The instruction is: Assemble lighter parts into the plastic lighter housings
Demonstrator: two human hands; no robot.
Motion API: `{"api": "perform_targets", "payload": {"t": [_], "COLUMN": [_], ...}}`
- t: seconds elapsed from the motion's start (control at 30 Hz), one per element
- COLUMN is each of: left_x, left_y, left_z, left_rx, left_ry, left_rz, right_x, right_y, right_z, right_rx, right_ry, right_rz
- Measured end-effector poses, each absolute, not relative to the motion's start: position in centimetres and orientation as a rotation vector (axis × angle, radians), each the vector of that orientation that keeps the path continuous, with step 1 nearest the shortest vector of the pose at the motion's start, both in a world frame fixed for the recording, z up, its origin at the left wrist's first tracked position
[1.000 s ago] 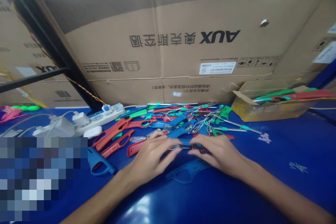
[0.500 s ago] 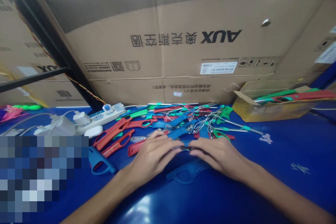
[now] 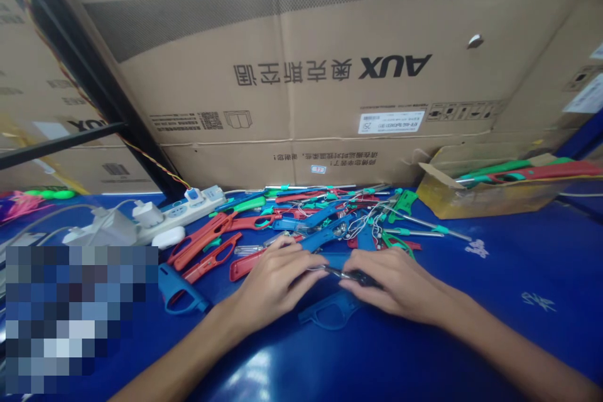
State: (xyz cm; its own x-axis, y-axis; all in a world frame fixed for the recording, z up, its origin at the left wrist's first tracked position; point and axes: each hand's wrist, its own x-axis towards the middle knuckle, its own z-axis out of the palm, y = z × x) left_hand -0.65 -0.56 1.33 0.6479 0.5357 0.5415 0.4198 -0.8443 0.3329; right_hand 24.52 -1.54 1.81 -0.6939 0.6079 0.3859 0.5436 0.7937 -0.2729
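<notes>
Just above the middle of the blue table, my left hand is closed in a pinch on a thin whitish wire. Facing it, my right hand grips a small black tool with a narrow metal tip, whose exact kind does not show. The tip points left and reaches close to my left fingertips. Below the hands lies a blue lighter casing half with a trigger loop. Behind them spreads a pile of red, blue and green lighter casings with metal tubes and white wires.
A power strip with white plugs stands at the back left. At the back right is an open carton holding long lighters. A large cardboard panel closes off the rear. Pixelation hides the lower left corner.
My right hand has shifted slightly right, away from my left, so more of the black tool and its metal tip shows between them. My left hand stays nearly in place.
</notes>
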Motion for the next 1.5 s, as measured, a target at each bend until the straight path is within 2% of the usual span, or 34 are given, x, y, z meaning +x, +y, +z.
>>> {"api": "perform_targets", "payload": {"t": [1.5], "left_x": [-0.11], "left_y": [-0.55], "left_z": [0.87], "left_rx": [2.757], "left_ry": [0.595], "left_rz": [0.94], "right_x": [23.82], "right_y": [-1.68], "right_z": [0.98], "right_rx": [-0.774], "right_ry": [-2.43], "right_rz": [0.154]}}
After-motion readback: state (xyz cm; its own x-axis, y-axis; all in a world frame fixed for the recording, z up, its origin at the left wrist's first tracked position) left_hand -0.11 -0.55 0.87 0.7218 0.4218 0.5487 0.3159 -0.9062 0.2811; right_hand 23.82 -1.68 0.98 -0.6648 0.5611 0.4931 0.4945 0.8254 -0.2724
